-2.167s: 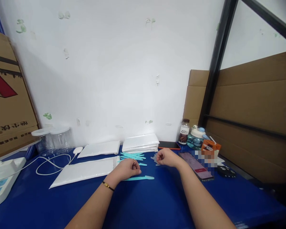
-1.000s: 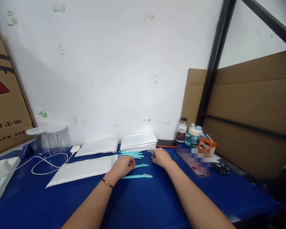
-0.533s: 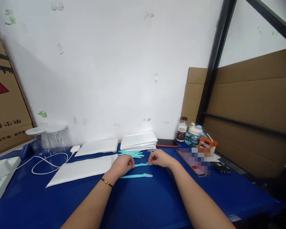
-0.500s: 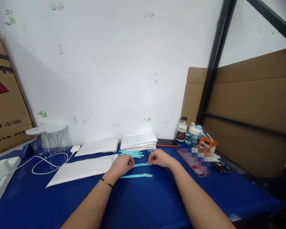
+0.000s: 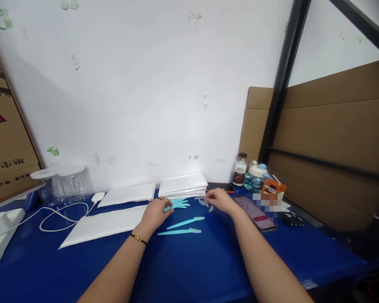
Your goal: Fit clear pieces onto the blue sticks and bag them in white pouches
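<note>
My left hand (image 5: 155,213) reaches over a pile of turquoise eyebrow razors (image 5: 179,203), thumb and fingers apart; nothing shows in its grasp. My right hand (image 5: 220,199) has its fingertips pinched together at a small scatter of clear plastic blade caps (image 5: 203,202), seemingly on one cap that the fingers mostly cover. In front of the hands, two turquoise eyebrow razors lie apart: an upper razor (image 5: 186,222), slanted, and a lower razor (image 5: 180,232), nearly level.
A white padded mailer (image 5: 104,225) lies left of my left hand. Behind are stacked white mailers (image 5: 183,184) and a flat one (image 5: 128,195). To the right are a phone (image 5: 255,214), a bottle (image 5: 240,170), a blue jug (image 5: 255,179) and an orange carton (image 5: 271,189). A white cable (image 5: 66,230) curls at left.
Both hands have let go of the razor they held; it now lies above the other one. The left hand moved up to the razor pile, the right hand to the clear caps.
</note>
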Tool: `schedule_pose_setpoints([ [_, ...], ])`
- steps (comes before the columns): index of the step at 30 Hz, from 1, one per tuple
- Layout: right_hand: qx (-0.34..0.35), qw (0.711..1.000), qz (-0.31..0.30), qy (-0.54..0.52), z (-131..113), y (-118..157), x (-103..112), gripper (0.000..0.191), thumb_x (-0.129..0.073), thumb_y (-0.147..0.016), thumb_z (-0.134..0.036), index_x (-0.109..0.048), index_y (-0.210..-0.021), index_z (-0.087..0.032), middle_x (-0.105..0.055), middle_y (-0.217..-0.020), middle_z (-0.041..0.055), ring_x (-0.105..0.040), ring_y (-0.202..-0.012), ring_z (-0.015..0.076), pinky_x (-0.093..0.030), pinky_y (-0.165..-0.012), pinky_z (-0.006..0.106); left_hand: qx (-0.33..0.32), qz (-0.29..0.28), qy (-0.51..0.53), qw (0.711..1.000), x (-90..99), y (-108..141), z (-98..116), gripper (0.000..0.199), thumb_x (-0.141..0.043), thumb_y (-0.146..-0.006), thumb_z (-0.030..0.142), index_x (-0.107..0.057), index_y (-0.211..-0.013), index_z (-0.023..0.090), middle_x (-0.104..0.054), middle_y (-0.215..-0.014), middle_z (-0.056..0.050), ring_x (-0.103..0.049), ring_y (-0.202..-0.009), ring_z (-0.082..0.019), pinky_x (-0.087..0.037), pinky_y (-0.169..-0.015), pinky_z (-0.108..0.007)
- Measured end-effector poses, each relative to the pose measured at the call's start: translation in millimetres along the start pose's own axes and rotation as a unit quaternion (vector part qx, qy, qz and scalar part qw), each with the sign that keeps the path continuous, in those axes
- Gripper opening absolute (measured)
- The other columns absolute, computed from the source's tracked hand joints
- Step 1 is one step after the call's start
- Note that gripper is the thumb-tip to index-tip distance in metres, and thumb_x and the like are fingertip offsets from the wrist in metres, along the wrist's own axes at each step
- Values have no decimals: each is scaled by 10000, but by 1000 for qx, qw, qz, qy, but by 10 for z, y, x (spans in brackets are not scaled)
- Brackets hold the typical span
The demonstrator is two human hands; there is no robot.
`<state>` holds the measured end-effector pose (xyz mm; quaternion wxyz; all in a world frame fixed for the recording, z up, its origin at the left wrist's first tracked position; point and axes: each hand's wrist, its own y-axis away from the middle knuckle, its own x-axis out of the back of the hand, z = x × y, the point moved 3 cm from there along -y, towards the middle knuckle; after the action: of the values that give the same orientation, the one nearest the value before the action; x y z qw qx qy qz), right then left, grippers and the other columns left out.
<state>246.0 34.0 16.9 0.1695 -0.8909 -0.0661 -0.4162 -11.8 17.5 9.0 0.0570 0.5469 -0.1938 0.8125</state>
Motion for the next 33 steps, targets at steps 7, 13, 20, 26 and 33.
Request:
schedule_pose_setpoints([
  [7, -54, 995, -24, 85, 224, 27, 54, 260, -569, -562, -1, -688, -728, -162, -662, -696, 10, -571, -615, 119, -383, -543, 181, 23, -6, -96, 995, 7, -13, -110, 136, -508, -789, 298, -618, -817, 222, -650, -871, -32, -583, -840, -195, -373, -723, -282],
  [13, -65, 991, -88, 80, 240, 28, -51, 108, -635, -587, -78, -662, -663, -150, -647, -653, 10, -566, -600, 126, -379, -530, 188, 34, -22, -63, 997, 4, -3, -93, 144, -496, -794, 318, -608, -782, 227, -656, -818, -12, -590, -786, -171, -356, -671, -248],
  [20, -23, 996, -52, 65, 115, 23, -78, 78, -578, -662, -104, -623, -704, -151, -630, -674, 4, -545, -611, 115, -369, -544, 191, 43, 4, -3, 999, 47, -7, -85, 213, -404, -843, 346, -568, -818, 212, -627, -773, -11, -566, -732, -150, -336, -614, -225],
  [26, 61, 997, 23, -45, -158, 4, -73, 114, -548, -740, -184, -614, -828, -152, -619, -712, 9, -540, -624, 106, -406, -578, 191, 11, 2, 100, 995, 51, -12, 5, 325, -241, -901, 420, -485, -891, 205, -559, -687, 6, -530, -649, -141, -356, -606, -229],
  [33, 151, 980, 123, -37, -436, 83, 62, 136, -510, -803, -223, -626, -862, -185, -616, -818, 34, -554, -739, 135, -424, -674, 235, -26, -56, 108, 992, 136, 44, 126, 489, -199, -886, 498, -589, -821, 211, -625, -849, -18, -550, -812, -163, -380, -727, -245],
])
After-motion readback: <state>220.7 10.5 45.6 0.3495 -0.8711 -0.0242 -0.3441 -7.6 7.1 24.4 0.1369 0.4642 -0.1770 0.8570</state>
